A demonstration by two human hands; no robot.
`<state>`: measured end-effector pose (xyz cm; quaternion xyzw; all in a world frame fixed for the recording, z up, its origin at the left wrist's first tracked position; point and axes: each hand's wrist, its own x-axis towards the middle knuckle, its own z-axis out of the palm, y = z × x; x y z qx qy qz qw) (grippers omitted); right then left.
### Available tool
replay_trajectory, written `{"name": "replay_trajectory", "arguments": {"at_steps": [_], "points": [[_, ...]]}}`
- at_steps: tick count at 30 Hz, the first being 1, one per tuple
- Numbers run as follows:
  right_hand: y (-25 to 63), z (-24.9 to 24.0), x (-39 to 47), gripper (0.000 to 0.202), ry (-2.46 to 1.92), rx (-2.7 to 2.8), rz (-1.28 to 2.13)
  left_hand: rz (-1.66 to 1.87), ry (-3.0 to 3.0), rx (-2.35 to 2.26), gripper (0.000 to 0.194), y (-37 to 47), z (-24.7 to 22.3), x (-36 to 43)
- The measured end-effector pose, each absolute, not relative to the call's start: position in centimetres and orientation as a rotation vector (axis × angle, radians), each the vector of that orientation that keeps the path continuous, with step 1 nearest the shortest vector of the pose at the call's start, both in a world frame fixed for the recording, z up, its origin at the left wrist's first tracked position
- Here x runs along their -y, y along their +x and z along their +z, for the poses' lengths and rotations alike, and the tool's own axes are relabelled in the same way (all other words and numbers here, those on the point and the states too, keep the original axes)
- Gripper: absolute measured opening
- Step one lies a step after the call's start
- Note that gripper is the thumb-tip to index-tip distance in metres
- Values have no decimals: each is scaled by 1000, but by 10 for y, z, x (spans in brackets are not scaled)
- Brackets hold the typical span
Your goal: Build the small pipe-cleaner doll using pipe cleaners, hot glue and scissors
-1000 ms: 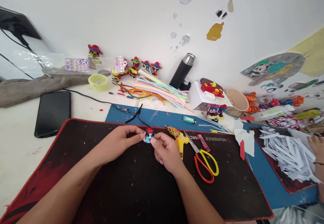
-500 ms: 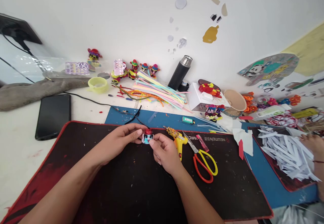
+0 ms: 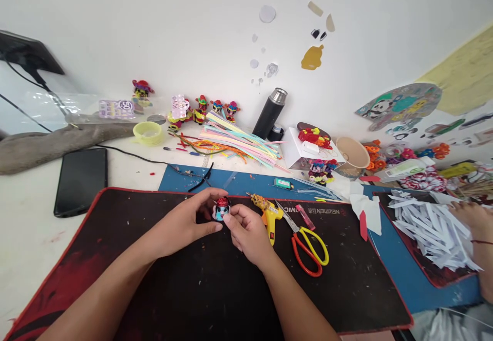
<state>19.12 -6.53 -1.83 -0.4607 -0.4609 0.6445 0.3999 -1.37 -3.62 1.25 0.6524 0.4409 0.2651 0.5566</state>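
Observation:
A small figure (image 3: 221,209) with a red glittery top, a dark-and-white face and a light blue lower part is held over the black mat (image 3: 215,289). My left hand (image 3: 188,220) curves round its left side, the thumb below and the fingers behind it. My right hand (image 3: 248,232) pinches its lower right side between thumb and fingers. Right of my right hand lie a yellow glue gun (image 3: 272,220) and scissors (image 3: 311,248) with red and yellow handles.
A phone (image 3: 81,182) lies at the left. Behind the mat are pastel strips (image 3: 239,138), a black flask (image 3: 270,112) and a white box (image 3: 304,151). At the right, another person's hand (image 3: 468,215) touches a pile of paper strips (image 3: 431,233).
My left thumb has moved down from the figure's upper left side to below it, widening the gap to the fingers. The view has shifted slightly, and the other person's hand reaches further in.

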Motion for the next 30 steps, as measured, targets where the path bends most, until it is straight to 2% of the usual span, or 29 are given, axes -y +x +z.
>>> {"name": "replay_trajectory", "arguments": {"at_steps": [10, 17, 30], "points": [[192, -24, 67, 44, -1157, 1199, 1621, 651, 1588, -1057, 41, -11, 13, 38], [192, -12, 66, 50, -1146, 1097, 1657, 688, 1485, -1027, 44, -13, 13, 36], [191, -12, 64, 49, -1134, 1078, 1662, 705, 1477, -1025, 44, -13, 10, 36]]}}
